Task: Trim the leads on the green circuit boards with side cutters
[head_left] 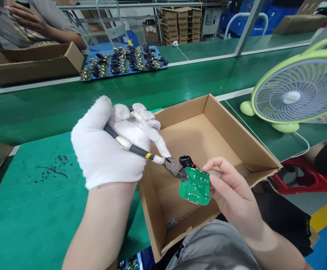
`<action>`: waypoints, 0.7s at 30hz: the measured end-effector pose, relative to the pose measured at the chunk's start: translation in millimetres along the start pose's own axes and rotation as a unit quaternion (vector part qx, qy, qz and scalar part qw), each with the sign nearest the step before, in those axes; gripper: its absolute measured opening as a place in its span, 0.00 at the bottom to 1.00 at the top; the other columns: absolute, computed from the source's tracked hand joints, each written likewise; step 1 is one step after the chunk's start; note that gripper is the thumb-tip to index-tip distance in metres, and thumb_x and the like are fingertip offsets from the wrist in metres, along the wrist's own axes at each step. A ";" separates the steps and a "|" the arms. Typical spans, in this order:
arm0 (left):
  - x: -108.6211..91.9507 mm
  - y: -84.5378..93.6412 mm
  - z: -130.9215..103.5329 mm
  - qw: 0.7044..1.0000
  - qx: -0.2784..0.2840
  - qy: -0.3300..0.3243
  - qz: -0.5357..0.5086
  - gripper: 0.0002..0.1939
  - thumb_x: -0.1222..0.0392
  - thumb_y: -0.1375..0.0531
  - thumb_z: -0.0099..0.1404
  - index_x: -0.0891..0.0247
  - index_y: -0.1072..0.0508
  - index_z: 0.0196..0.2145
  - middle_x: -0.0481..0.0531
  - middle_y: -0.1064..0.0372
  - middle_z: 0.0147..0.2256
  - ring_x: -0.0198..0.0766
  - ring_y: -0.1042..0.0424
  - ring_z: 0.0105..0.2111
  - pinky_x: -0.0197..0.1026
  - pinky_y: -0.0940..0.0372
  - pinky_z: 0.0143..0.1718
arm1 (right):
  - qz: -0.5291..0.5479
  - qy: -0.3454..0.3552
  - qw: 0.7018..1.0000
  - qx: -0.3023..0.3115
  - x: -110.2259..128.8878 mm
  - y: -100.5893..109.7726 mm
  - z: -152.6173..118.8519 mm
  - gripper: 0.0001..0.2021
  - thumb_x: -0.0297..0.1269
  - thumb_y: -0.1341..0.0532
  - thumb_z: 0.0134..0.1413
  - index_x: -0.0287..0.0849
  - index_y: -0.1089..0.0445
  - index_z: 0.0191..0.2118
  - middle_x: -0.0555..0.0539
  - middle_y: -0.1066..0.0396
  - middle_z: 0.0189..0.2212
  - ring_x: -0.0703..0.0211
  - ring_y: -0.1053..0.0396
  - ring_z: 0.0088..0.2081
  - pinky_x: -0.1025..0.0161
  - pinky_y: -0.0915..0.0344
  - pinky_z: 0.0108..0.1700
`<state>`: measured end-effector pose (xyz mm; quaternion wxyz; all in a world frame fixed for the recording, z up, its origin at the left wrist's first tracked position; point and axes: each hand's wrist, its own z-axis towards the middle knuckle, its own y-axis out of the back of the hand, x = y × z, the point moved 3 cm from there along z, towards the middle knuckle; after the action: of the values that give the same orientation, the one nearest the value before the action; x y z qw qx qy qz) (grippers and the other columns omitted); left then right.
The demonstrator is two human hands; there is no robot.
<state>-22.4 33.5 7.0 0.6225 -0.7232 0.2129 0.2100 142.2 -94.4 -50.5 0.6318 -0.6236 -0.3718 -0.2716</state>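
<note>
My left hand, in a white glove, is closed round the handles of a pair of cutting pliers wrapped with white, black and yellow tape. The plier jaws touch the upper left part of a green circuit board. Bare fingers of my right hand pinch the board at its right edge, over a cardboard box. A black component and a red wire stick out at the board's top edge. Small metal clippings lie in the box's near corner.
Beyond the green conveyor, a blue tray holds several circuit boards. At the upper left a person's hands are above another cardboard box. A green fan stands at the right, with a red stool below it.
</note>
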 end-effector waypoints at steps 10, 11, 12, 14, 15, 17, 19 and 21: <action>-0.5 1.2 1.3 0.998 0.034 -0.030 0.039 0.19 0.59 0.50 0.71 0.60 0.50 0.23 0.50 0.43 0.23 0.38 0.32 0.26 0.43 0.31 0.26 | -0.016 0.015 1.000 -0.005 0.1 0.0 0.0 0.03 0.37 0.40 0.71 0.48 0.29 0.45 0.52 0.27 0.31 0.64 0.28 0.32 0.62 0.23 0.43; 0.1 2.0 1.8 0.998 0.039 -0.030 0.040 0.19 0.59 0.50 0.71 0.60 0.50 0.23 0.50 0.44 0.23 0.38 0.32 0.26 0.43 0.31 0.27 | -0.019 0.015 1.000 -0.004 -0.2 0.2 -0.1 0.03 0.37 0.40 0.71 0.48 0.29 0.45 0.52 0.27 0.31 0.64 0.28 0.32 0.62 0.23 0.43; 0.4 2.5 2.1 0.998 0.045 -0.032 0.040 0.19 0.59 0.49 0.71 0.60 0.51 0.22 0.49 0.44 0.23 0.39 0.32 0.26 0.43 0.31 0.27 | -0.021 0.015 1.000 -0.004 -0.5 0.3 -0.3 0.03 0.37 0.39 0.71 0.49 0.29 0.46 0.52 0.27 0.31 0.63 0.28 0.32 0.61 0.23 0.42; 0.7 2.3 1.8 0.997 0.051 -0.036 0.039 0.21 0.59 0.48 0.70 0.59 0.54 0.22 0.49 0.45 0.22 0.38 0.33 0.25 0.43 0.31 0.27 | -0.026 0.013 1.000 -0.008 -0.9 0.6 -0.5 0.03 0.38 0.39 0.70 0.49 0.29 0.46 0.52 0.27 0.32 0.63 0.28 0.31 0.61 0.23 0.41; 0.7 1.9 1.3 0.997 0.050 -0.032 0.043 0.21 0.59 0.47 0.69 0.59 0.55 0.22 0.49 0.46 0.22 0.38 0.33 0.24 0.43 0.31 0.27 | -0.029 0.012 0.999 -0.012 -1.0 0.5 -0.7 0.03 0.39 0.39 0.70 0.48 0.29 0.45 0.52 0.27 0.31 0.63 0.28 0.30 0.62 0.23 0.40; 0.7 0.7 -0.1 0.998 0.036 -0.019 0.056 0.23 0.58 0.45 0.68 0.59 0.57 0.23 0.49 0.47 0.21 0.38 0.35 0.23 0.42 0.32 0.25 | -0.034 0.011 0.999 -0.015 -0.7 -0.4 -0.8 0.03 0.39 0.39 0.70 0.48 0.29 0.45 0.52 0.28 0.31 0.64 0.29 0.30 0.64 0.24 0.38; -0.1 -0.7 -1.7 0.998 0.013 -0.013 0.060 0.23 0.58 0.46 0.68 0.60 0.58 0.23 0.49 0.51 0.20 0.37 0.37 0.21 0.41 0.34 0.23 | -0.039 0.014 0.999 -0.018 0.0 -1.7 -0.8 0.03 0.39 0.38 0.70 0.48 0.29 0.45 0.52 0.29 0.30 0.65 0.29 0.29 0.67 0.25 0.36; -1.1 -2.1 -2.9 0.999 -0.007 -0.016 0.047 0.23 0.58 0.47 0.68 0.60 0.60 0.23 0.48 0.55 0.19 0.36 0.41 0.19 0.40 0.37 0.20 | -0.047 0.020 0.998 -0.021 0.7 -2.8 -0.8 0.03 0.39 0.38 0.69 0.48 0.28 0.44 0.53 0.30 0.29 0.66 0.30 0.28 0.70 0.27 0.34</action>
<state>-22.0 31.0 9.7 0.6099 -0.7133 0.2352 0.2528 140.4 -95.3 -48.2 0.6125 -0.6130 -0.3820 -0.3212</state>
